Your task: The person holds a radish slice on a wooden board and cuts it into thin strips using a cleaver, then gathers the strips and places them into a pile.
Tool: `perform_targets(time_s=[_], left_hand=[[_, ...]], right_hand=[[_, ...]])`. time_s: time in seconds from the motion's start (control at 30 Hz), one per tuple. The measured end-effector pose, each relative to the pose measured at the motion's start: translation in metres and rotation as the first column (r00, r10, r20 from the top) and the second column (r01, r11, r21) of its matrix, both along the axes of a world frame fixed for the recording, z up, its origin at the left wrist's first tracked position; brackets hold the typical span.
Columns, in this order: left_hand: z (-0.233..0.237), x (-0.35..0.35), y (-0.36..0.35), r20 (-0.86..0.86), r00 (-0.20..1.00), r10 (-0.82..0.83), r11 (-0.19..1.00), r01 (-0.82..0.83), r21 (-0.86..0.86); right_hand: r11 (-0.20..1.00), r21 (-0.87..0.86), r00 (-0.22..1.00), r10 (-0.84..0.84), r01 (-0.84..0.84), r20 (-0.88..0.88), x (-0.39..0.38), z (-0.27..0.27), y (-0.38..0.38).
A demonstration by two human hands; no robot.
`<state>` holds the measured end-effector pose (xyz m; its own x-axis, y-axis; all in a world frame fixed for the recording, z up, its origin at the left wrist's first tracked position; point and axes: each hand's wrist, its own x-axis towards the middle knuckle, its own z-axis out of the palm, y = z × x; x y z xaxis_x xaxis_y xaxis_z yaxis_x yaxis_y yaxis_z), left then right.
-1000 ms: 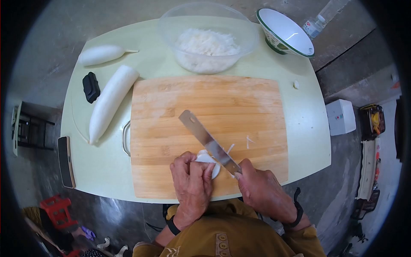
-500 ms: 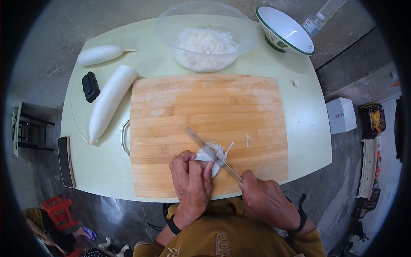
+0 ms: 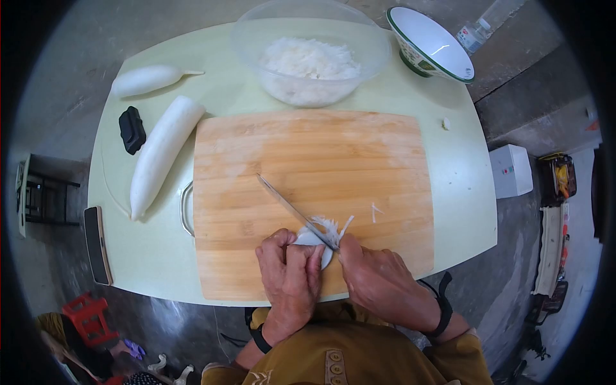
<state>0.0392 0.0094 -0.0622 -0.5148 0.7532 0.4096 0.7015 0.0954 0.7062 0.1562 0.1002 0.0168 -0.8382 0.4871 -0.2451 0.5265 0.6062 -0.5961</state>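
Near the front of the wooden cutting board (image 3: 308, 154), my left hand (image 3: 289, 266) presses on white radish slices (image 3: 309, 239) with its fingertips curled. My right hand (image 3: 382, 279) is wrapped around the handle of a knife (image 3: 285, 203). The blade slants to the upper left and lies against the right side of the slices, close to my left fingertips. Thin radish shreds (image 3: 332, 227) are heaped just right of the blade, and a few loose shreds (image 3: 376, 210) lie farther right. My right fingers hide the knife handle.
A clear plastic bowl (image 3: 311, 96) of white shreds stands behind the board, with a green-rimmed bowl (image 3: 433, 48) to its right. Two whole white radishes, one large (image 3: 165, 154) and one smaller (image 3: 146, 81), a black case (image 3: 132, 130) and a phone (image 3: 97, 245) lie left.
My right hand has pushed the knife forward and to the left, so the blade tip reaches farther up the board. My left hand stays on the radish slices.
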Motion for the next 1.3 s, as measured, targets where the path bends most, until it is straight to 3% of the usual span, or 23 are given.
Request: perform_targets(time_s=[0.17,0.27,0.47,1.03,1.3], left_hand=[[-0.002,0.000,-0.001,-0.022,1.000,0.000,1.000,0.000,0.003],[-0.003,0.001,0.000,-0.025,1.000,0.003,1.000,-0.002,0.008],[-0.003,0.001,0.000,-0.023,1.000,0.004,1.000,-0.004,-0.006],[-0.002,0.002,0.003,-0.039,0.999,0.036,0.999,-0.035,0.018],[0.001,0.001,-0.004,-0.021,1.000,-0.011,1.000,0.011,-0.027]], right_hand=[[0.998,0.042,0.999,-0.044,0.043,0.015,0.002,-0.010,0.000],[0.999,-0.024,0.996,-0.040,0.038,-0.084,0.007,-0.006,0.005],[0.995,-0.074,0.995,-0.077,0.072,-0.068,0.014,0.011,-0.002],[0.998,-0.011,0.998,-0.059,0.059,0.039,0.040,0.013,-0.017],[0.999,-0.026,0.999,-0.026,0.027,0.036,0.013,0.001,-0.007]])
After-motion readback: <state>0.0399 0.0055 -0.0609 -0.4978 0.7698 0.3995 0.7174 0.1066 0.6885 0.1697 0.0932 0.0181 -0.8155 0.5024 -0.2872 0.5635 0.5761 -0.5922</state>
